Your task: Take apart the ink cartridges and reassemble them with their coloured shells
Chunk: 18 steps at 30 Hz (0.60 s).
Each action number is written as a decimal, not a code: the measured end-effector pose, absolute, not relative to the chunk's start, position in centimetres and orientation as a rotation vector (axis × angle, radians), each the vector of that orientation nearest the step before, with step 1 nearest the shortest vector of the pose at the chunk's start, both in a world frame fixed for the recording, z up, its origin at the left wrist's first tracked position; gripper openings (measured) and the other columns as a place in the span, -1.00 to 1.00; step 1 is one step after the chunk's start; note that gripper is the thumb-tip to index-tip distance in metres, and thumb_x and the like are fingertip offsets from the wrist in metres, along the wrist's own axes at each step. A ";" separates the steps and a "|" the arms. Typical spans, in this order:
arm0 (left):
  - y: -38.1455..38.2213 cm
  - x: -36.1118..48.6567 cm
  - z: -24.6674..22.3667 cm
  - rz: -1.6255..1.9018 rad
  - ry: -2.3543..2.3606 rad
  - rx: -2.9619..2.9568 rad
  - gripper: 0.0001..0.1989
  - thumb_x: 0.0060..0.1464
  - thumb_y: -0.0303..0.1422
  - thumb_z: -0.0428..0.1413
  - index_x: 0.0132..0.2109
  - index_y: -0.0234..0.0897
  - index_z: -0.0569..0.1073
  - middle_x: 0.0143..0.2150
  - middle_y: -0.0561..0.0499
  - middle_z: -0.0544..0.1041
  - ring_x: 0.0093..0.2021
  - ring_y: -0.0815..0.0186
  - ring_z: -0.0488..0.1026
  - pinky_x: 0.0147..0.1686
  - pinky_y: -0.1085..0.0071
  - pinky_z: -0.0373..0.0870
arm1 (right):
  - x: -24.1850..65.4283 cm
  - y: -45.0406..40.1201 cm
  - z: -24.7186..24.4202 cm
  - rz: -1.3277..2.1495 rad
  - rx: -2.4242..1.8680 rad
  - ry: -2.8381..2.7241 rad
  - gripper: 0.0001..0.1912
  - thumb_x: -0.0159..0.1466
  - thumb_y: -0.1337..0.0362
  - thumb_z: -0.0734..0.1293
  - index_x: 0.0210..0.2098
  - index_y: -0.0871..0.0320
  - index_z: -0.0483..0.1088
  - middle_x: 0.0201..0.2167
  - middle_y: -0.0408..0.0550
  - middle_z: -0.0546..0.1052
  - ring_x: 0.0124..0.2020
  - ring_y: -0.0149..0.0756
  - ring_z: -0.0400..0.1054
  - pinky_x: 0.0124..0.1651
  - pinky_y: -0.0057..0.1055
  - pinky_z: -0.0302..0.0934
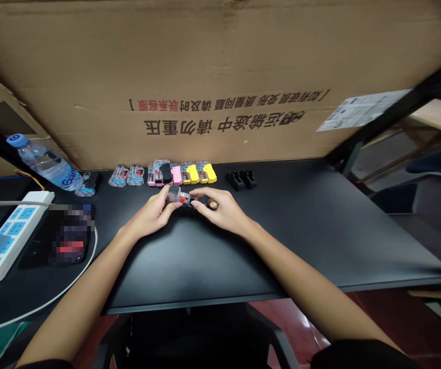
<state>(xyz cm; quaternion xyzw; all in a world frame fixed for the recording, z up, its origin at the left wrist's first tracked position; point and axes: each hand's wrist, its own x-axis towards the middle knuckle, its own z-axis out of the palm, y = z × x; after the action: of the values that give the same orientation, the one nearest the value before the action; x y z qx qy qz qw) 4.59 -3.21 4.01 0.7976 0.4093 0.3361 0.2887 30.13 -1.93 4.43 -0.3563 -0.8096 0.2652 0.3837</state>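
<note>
On a black desk [205, 261], my left hand [152, 214] grips a clear gadget [174, 195] at centre, close beside my right hand [226, 209] pinching a dark part [213, 205]; whether the two are joined I cannot tell, with more gadgets [191, 175] lined up far side.

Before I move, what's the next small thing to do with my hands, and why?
Perhaps turn your right hand slightly outward: its fingers crowd the clear piece's side by the red-orange part, hiding detail, while your left hand supports the other side.
</note>
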 end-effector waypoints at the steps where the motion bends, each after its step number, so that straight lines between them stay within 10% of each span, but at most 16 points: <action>1: -3.3 4.7 4.0 0.881 1.083 2.141 -0.77 0.48 -0.28 0.07 0.18 -0.23 0.38 0.04 -0.16 0.67 -0.01 0.14 0.64 0.04 0.25 0.56 | 30.2 -1.9 4.3 0.630 -0.896 -2.096 -0.74 0.48 0.10 0.37 -0.06 0.09 0.65 -0.29 -0.02 0.68 -0.36 -0.26 0.48 -0.26 -0.34 0.34; 18: -3.4 4.6 4.2 1.017 1.202 2.286 -0.79 0.47 -0.26 0.08 0.14 -0.20 0.37 0.05 -0.16 0.62 0.01 0.12 0.64 0.06 0.23 0.55 | 31.1 -1.2 4.2 0.404 -0.915 -2.185 -0.64 0.54 0.08 0.29 -0.14 0.07 0.71 -0.35 0.02 0.69 -0.41 -0.22 0.49 -0.26 -0.29 0.34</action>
<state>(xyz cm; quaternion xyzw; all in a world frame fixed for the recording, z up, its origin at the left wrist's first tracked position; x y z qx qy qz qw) 4.57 -3.41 4.23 0.8098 0.4258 0.3603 0.1818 31.09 -1.23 4.21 -0.3552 -0.8479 0.1567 0.3611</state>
